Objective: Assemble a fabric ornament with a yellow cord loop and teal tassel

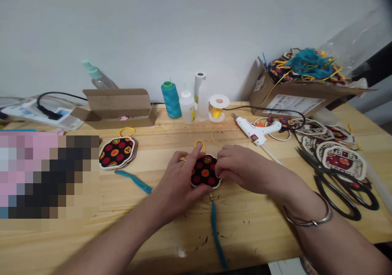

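A black fabric pendant (205,173) with red, orange and green flower dots and a white border lies flat on the wooden table. It has a yellow cord loop (199,145) at the top and a long teal tassel (215,230) hanging from the bottom. My left hand (180,181), with a gold ring, grips its left side, index finger near the loop and thumb along the lower edge. At the right edge, my right hand (235,167) is closed, fingertips curled and pressed against the border. Those fingertips are partly hidden.
To the left sits a stack of similar pendants (116,152). A glue gun (257,130) and black scissors (333,181) lie right, beside patterned pieces (343,158). Behind stand an open cardboard box (119,120), teal thread (171,99), bottles (187,107) and a full carton (288,101).
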A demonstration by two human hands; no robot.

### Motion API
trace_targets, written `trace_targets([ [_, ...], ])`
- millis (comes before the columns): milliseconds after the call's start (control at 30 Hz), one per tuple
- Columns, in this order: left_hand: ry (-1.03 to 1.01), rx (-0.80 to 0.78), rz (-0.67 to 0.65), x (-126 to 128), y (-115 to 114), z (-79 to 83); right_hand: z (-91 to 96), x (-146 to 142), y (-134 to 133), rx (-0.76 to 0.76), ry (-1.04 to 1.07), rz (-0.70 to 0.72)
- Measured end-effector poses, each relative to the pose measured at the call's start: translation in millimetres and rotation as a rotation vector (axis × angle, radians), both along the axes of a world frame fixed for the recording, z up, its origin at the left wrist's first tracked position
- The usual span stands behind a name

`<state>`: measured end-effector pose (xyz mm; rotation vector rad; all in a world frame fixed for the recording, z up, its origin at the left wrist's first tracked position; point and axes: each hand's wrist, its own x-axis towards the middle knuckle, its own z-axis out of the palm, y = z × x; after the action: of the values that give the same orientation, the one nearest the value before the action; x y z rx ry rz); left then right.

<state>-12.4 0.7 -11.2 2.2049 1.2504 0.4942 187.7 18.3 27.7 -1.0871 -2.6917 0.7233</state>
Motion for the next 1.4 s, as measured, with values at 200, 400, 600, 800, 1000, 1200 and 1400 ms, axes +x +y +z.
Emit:
trace_targets([
  [200,0.007,0.014,-0.015,-0.4,0.3,-0.7,-8.3,-2.2,-0.1,0.166,-0.091,0.07],
  [400,0.013,0.007,-0.015,-0.5,0.9,-0.3,-8.1,-9.2,-4.7,0.251,-0.122,0.135],
  [600,0.0,0.007,-0.026,-0.6,0.7,-0.5,-1.1,-19.0,-10.6,0.335,-0.21,0.153],
  [800,0.003,0.004,-0.029,-2.5,-0.3,0.2,-3.4,-27.4,-10.3,0.419,-0.279,0.254],
  [1000,-0.008,0.017,-0.044,-2.2,-0.4,0.6,-8.7,-25.0,-13.5,0.541,-0.309,0.325],
  [1200,-0.011,0.016,-0.027,-0.4,-0.9,0.7,-19.5,-20.1,-10.7,0.535,-0.319,0.279],
  [1400,0.021,-0.013,0.001,0.1,-1.5,3.7,-15.6,-5.2,3.9,0.323,0.101,-0.184],
])
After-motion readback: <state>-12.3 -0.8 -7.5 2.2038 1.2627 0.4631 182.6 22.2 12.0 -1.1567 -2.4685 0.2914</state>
